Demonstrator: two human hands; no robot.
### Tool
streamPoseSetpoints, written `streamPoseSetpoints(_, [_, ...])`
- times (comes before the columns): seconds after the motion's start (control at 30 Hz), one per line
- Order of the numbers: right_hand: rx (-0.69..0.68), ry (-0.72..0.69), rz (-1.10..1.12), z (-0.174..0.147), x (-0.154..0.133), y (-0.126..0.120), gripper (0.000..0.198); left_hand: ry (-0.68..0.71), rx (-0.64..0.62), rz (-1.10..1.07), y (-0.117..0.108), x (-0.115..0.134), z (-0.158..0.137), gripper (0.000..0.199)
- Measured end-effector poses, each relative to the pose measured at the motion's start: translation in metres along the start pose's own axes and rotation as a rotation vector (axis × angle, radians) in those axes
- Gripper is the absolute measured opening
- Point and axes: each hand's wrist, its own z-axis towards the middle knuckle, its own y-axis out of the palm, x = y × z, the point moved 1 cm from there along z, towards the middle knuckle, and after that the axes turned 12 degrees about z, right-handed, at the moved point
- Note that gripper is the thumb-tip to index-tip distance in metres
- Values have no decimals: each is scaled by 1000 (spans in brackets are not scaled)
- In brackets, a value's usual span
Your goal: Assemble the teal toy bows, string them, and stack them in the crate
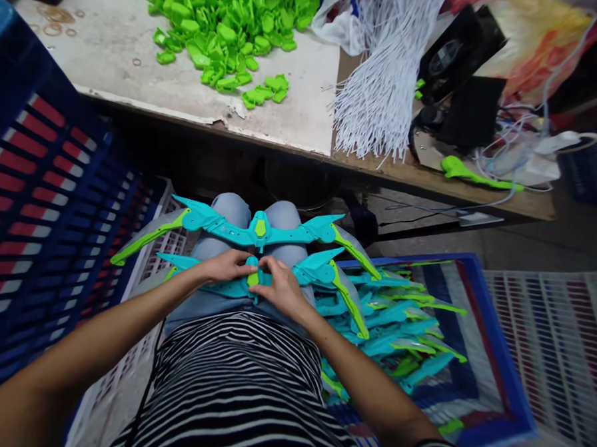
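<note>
- The surface [306, 84] lies beyond the hands, carrying a heap of green plastic pieces [229, 26] and, ahead to the right, a bundle of white cords [375, 101].
- A blue crate [514, 395] stands to the right of the hands, with turquoise-and-green bow parts [398, 315] inside.
- The farther toy bow [288, 236] lies across the knees [230, 206], just beyond the hands.
- The nearer toy bow [316, 270] rests over the lap, directly under the hands. It looks light, stiff and smooth, perhaps slightly slippery; the thick middle seems the surest hold, the slim green limbs more fragile.
- The left hand [231, 265] and right hand [280, 286] meet at that middle, forearms angled inward, thumbs and forefingers pinching it from both sides.
- The green centre inset [253, 279] shows between the fingertips.
</note>
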Motion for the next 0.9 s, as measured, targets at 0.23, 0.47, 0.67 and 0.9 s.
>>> streamPoseSetpoints(0.23, [-62,36,-146,4,-7,4,81,54,134,205,4,-8,-2,49])
streamPoseSetpoints(0.47, [-442,-18,-379,48,-42,-43,37,39,94,139,5,-7,4,49])
streamPoseSetpoints(0.67, [284,-204,-384,171,-77,-135,30,-50,61,37,-10,-7,5,50])
streamPoseSetpoints(0.9, [420,-272,-616,278,-56,-159,38,38,535,428,26,6,-24,34])
